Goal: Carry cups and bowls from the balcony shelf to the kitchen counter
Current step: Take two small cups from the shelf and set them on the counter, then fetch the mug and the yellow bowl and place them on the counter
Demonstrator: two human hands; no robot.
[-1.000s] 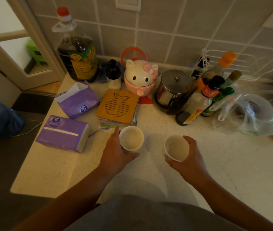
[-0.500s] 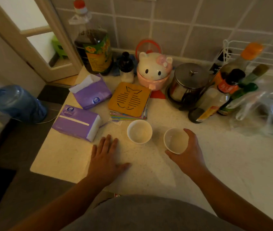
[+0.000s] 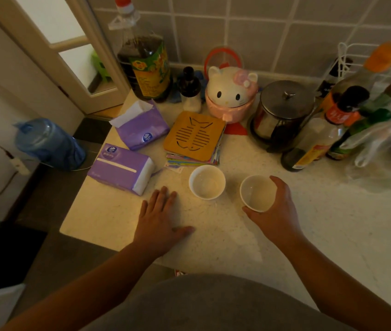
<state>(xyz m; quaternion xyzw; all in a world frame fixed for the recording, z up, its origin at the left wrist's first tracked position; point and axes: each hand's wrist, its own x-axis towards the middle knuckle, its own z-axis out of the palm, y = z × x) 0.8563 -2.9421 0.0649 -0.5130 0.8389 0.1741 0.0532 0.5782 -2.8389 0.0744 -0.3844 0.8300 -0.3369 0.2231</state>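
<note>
- Two cups (image 3: 207, 182) (image 3: 257, 193): smooth white glazed ceramic, slight sheen.
- Counter (image 3: 333, 223): pale speckled stone look, smooth, low gloss.
- Trivet (image 3: 194, 136): matt wood, cut-out fish pattern.
- Pot (image 3: 282, 111): shiny polished metal lid.
- Tissue packs (image 3: 120, 169) (image 3: 142, 126): purple glossy plastic wrap, white paper showing.
- Wall tiles (image 3: 237, 32): grey, smooth, satin.
- Bag (image 3: 385, 149): thin clear crinkled plastic.

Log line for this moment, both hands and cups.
left hand: open, flat on counter | right hand: gripping right cup | left cup: standing free
</note>
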